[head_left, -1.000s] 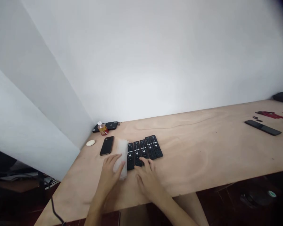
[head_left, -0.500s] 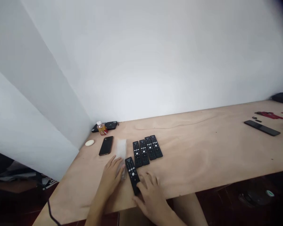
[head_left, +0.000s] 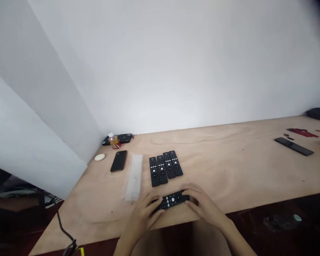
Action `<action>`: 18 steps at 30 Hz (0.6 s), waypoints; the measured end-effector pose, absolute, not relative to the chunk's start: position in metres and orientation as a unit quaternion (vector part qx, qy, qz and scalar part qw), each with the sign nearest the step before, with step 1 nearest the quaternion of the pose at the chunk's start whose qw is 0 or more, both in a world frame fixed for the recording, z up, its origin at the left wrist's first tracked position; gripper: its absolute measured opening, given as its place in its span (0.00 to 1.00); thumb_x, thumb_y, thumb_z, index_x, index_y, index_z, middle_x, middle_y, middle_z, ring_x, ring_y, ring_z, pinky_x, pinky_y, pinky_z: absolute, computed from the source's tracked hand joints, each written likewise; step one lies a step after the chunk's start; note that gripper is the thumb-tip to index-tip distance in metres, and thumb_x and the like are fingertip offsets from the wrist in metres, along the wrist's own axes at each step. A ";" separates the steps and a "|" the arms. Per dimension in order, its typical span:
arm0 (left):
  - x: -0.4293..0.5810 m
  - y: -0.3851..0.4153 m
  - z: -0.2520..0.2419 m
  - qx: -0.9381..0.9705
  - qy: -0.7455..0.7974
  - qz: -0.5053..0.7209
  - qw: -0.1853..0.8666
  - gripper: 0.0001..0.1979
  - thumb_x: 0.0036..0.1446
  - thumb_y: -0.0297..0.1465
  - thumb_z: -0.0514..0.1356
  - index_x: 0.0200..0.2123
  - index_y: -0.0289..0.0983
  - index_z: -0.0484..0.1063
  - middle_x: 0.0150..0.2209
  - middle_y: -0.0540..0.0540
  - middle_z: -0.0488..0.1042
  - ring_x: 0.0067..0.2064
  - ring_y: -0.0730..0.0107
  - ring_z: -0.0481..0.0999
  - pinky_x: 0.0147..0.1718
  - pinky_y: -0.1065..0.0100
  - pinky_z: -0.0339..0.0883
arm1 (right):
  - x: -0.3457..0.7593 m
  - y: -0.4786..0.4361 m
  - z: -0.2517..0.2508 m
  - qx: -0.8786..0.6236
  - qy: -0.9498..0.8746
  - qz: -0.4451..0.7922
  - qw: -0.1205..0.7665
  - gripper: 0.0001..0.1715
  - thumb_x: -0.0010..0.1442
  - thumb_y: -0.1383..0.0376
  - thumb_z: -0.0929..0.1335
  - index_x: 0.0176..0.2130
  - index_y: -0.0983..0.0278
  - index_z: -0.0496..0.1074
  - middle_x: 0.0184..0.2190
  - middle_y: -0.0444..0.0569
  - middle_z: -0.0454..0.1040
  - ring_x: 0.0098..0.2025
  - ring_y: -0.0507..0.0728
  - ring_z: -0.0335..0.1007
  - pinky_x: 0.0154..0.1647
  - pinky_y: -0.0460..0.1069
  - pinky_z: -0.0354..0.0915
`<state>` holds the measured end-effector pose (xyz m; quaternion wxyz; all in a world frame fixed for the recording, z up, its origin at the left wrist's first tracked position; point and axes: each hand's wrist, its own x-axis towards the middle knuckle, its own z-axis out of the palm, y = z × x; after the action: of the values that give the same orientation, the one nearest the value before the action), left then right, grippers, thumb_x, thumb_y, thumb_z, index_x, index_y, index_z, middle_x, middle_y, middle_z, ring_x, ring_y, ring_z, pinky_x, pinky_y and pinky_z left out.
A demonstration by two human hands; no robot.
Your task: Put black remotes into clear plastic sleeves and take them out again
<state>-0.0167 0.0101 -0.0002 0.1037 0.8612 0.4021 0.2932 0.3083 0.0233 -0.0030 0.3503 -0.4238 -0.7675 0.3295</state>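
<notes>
Black plastic of a remote control (head_left: pixel 172 200) lies crosswise between both hands, close to the near edge of the plywood table (head_left: pixel 229 177), its keys facing up. The left hand (head_left: pixel 142 218) curls over the left end and the right hand (head_left: pixel 204 204) over the right end, their fingers bent around the casing rather than spread. The thumbs are hidden from this angle, so how firmly either hand grips is hard to say.

With so little wood between the remote and the edge, a slackened grip could let it fall onto the dark floor (head_left: pixel 280 220). A careless push toward the far side could also knock into the four matching remotes (head_left: pixel 162 167) lying side by side just beyond, the nearest things in the way. A translucent white strip of material (head_left: pixel 133 177) lies flat to their left. Further left are a black smartphone (head_left: pixel 118 160), a white oval object (head_left: pixel 99 157), a small bottle of amber liquid (head_left: pixel 113 141) and a flat black device (head_left: pixel 124 138). Far right lie a long slim black remote (head_left: pixel 294 146), red strips (head_left: pixel 302 132) and a black pouch (head_left: pixel 318 113).
</notes>
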 end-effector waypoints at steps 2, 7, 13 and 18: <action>-0.019 0.007 -0.008 0.851 0.415 0.305 0.101 0.18 0.71 0.36 0.66 0.62 0.47 0.78 0.54 0.39 0.80 0.55 0.52 0.82 0.53 0.53 0.80 | 0.309 0.023 -0.008 -0.424 -0.765 0.331 0.354 0.15 0.73 0.65 0.69 0.56 0.56 0.81 0.64 0.54 0.77 0.67 0.66 0.69 0.70 0.65 0.66; -0.019 0.006 -0.006 0.833 0.440 0.312 0.124 0.21 0.66 0.36 0.71 0.61 0.47 0.79 0.54 0.40 0.80 0.55 0.51 0.82 0.53 0.53 0.80 | 0.304 0.021 -0.009 -0.420 -0.772 0.328 0.346 0.16 0.77 0.57 0.67 0.58 0.55 0.80 0.62 0.55 0.78 0.65 0.67 0.71 0.69 0.65 0.68; -0.007 0.017 0.001 0.758 0.484 0.320 0.299 0.14 0.70 0.41 0.65 0.55 0.45 0.82 0.55 0.41 0.83 0.58 0.51 0.81 0.59 0.50 0.76 | 0.292 0.031 -0.007 -0.454 -0.723 0.356 0.381 0.24 0.80 0.52 0.62 0.60 0.57 0.80 0.59 0.55 0.81 0.61 0.68 0.77 0.68 0.65 0.70; -0.026 0.022 -0.002 0.697 0.528 0.301 0.380 0.19 0.65 0.45 0.69 0.54 0.42 0.83 0.55 0.40 0.84 0.57 0.49 0.82 0.60 0.49 0.75 | 0.292 0.035 -0.017 -0.446 -0.715 0.382 0.378 0.24 0.79 0.49 0.63 0.58 0.57 0.81 0.57 0.54 0.83 0.59 0.68 0.78 0.66 0.64 0.71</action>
<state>-0.0260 0.0218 -0.0019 0.3805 0.6974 0.5278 0.3006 0.2921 0.0353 -0.0171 0.3781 -0.4464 -0.7152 0.3824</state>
